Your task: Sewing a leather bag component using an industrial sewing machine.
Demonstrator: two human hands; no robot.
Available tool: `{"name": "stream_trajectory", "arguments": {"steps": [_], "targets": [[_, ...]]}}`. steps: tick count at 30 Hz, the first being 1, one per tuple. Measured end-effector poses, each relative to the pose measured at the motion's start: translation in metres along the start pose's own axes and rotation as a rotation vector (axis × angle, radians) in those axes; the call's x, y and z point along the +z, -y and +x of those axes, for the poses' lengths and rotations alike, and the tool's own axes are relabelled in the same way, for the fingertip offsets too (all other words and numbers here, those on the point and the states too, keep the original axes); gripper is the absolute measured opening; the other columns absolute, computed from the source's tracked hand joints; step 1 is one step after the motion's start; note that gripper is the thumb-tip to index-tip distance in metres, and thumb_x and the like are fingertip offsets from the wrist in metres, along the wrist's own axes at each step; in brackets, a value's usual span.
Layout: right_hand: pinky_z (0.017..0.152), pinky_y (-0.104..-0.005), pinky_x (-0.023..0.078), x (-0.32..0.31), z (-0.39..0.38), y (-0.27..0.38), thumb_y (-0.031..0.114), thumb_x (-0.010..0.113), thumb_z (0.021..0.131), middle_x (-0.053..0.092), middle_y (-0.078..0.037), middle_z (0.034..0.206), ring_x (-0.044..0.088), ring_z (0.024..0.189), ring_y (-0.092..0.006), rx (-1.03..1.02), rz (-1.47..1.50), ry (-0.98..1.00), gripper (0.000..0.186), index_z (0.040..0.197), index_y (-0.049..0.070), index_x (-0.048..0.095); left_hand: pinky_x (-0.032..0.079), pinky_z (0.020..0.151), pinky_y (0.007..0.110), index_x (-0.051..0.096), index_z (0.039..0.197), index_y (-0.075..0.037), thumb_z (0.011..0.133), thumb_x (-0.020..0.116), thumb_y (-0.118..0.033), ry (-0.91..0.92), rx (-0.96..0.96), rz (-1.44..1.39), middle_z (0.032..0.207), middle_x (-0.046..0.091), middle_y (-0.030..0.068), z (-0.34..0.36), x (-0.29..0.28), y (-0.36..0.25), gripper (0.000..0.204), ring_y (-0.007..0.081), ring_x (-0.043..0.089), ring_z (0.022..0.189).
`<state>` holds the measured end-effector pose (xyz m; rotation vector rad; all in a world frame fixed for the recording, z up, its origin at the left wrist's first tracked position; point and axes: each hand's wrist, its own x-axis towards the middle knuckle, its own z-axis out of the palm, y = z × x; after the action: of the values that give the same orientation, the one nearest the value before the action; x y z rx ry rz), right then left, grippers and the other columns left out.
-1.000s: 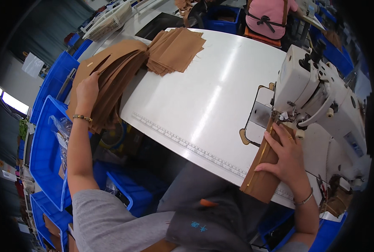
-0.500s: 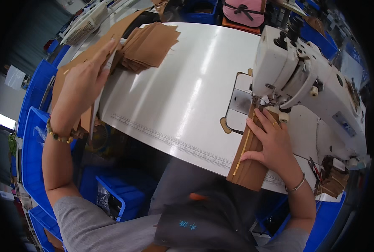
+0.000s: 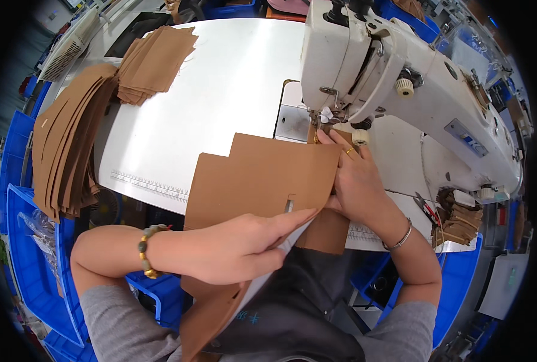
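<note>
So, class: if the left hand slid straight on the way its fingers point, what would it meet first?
The left hand lies on the brown cut piece, fingers pointing to the person's right. Straight on, it would probably meet the right hand first, which presses the piece's edge by the sewing machine; depth is uncertain.

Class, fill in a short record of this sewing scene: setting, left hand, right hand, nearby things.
Setting: white sewing machine on a white table
Left hand: grips a large brown cut piece by its lower edge
Right hand: presses the piece's far edge beside the needle area
Nearby: two stacks of brown pieces at the table's left; blue bins below
</note>
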<state>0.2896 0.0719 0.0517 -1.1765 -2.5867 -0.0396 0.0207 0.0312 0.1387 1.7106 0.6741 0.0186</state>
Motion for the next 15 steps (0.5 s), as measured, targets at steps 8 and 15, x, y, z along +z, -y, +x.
{"name": "stream_trajectory", "arguments": {"steps": [8, 15], "targets": [[0.118, -0.0636, 0.032, 0.007, -0.005, -0.002, 0.033, 0.078, 0.081, 0.047, -0.025, 0.159, 0.058, 0.132, -0.0355, 0.015, -0.02, 0.046, 0.068, 0.142, 0.006, 0.062, 0.039, 0.116, 0.058, 0.039, 0.159, -0.001, 0.101, 0.066, -0.032, -0.579, 0.198, 0.936, 0.153, 0.05, 0.019, 0.048, 0.0, 0.047, 0.07, 0.042, 0.046, 0.143], [0.099, -0.0506, 0.043, 0.01, -0.007, -0.003, 0.041, 0.072, 0.086, 0.045, -0.02, 0.162, 0.047, 0.147, -0.0355, 0.028, -0.042, 0.041, 0.071, 0.146, 0.006, 0.058, 0.029, 0.123, 0.061, 0.033, 0.161, 0.0, 0.104, 0.059, -0.031, -0.53, 0.201, 0.872, 0.167, 0.034, 0.019, 0.067, -0.006, 0.076, 0.069, 0.0425, 0.032, 0.155]]}}
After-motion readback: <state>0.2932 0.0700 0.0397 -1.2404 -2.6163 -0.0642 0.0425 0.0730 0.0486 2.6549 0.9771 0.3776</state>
